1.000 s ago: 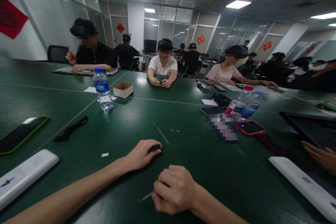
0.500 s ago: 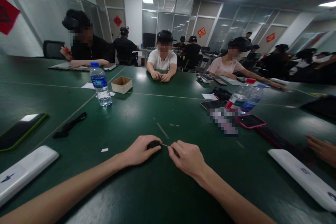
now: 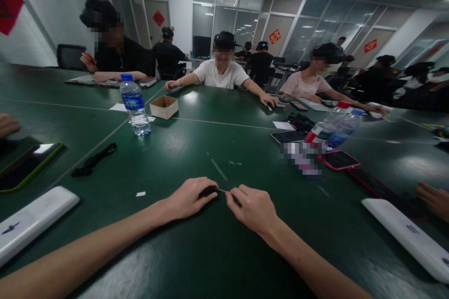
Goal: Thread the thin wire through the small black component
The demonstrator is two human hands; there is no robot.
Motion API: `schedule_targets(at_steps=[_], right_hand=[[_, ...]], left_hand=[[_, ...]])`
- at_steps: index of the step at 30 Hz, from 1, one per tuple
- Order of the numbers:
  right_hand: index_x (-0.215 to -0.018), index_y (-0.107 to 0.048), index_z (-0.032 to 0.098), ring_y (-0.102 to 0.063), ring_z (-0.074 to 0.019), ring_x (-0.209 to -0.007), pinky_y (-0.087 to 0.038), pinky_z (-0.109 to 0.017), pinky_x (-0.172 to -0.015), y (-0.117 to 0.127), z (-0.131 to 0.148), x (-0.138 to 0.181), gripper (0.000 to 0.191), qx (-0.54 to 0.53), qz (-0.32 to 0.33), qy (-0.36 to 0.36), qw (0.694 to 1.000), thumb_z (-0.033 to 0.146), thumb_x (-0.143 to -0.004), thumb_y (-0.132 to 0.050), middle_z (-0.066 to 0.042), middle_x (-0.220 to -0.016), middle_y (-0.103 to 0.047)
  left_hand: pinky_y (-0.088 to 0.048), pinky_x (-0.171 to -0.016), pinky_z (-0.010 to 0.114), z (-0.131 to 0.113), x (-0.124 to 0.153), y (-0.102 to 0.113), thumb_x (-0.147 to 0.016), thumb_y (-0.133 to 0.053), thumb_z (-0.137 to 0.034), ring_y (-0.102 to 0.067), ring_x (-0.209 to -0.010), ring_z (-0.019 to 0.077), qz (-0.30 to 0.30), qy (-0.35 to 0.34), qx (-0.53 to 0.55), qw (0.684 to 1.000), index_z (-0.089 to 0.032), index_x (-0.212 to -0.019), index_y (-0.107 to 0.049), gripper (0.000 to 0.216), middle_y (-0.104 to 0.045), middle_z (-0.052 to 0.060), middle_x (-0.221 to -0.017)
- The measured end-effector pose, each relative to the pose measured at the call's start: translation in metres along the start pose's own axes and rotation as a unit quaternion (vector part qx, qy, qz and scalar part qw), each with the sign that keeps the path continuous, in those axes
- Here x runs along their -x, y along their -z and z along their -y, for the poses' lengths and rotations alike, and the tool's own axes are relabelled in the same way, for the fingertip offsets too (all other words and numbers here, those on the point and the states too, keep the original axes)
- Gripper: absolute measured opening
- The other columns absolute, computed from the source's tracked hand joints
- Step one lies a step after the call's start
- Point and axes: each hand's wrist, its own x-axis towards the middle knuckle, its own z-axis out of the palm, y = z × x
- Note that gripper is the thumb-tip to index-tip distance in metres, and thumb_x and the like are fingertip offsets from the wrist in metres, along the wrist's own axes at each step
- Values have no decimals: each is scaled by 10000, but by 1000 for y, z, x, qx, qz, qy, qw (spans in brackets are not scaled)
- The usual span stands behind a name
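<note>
Held: small black object [image 3: 208, 191]

Over the green table [image 3: 196, 252], it is gripped by the left hand [image 3: 191, 198]; the thin rod [image 3: 220, 190] beside it is pinched by the right hand [image 3: 254, 205]. Probably light and stiff, it is best grasped around its thicker part.

Here's the bottle [image 3: 135, 107] left of the box [image 3: 162, 111] | there lies the strap [image 3: 97, 158], nearer | and a paper scrap [image 3: 141, 194], left of the left hand [image 3: 191, 197]!

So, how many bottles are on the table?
3: a blue-capped clear plastic bottle, left; a red-capped clear plastic bottle and another blue-capped one, right. Others may be hidden.
</note>
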Motion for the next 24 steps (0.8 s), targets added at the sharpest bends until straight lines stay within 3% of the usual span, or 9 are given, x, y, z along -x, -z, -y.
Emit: schedule_targets(at_steps=[8,15,21,24], right_hand=[[-817,-669,171,-473,-69,-532,-278,-209,-490,0,6,2,339,25,8,1,1000,319,-954,-397,-17,-694,-601],[-776,-663,166,-512,-77,-551,-302,-217,-509,1,13,7,310,33,-35,24,999,282,-939,-426,-17,-671,-603],[-773,-661,158,-517,-74,-558,-328,-211,-529,1,3,7,258,13,-66,49,997,242,-913,-461,-16,-669,-613],[-720,-640,162,-494,-76,-539,-319,-221,-519,6,7,9,249,-2,-102,95,990,232,-890,-472,-7,-638,-596]], left_hand=[[-484,-770,303,3,3,-7,-956,-435,-303,-603,-856,184,12,5,-60,998,-160,-1074,-578,234,-631,75,-956],[-484,-763,291,2,6,-6,-962,-421,-292,-601,-854,174,12,-22,-41,999,-164,-1094,-560,230,-622,73,-968],[-476,-753,277,-3,7,-3,-965,-416,-316,-607,-846,167,16,-29,-29,999,-168,-1093,-559,242,-631,71,-967],[-471,-722,259,-4,6,-2,-970,-404,-321,-614,-810,159,26,-24,-19,999,-167,-1094,-556,249,-638,62,-939]])
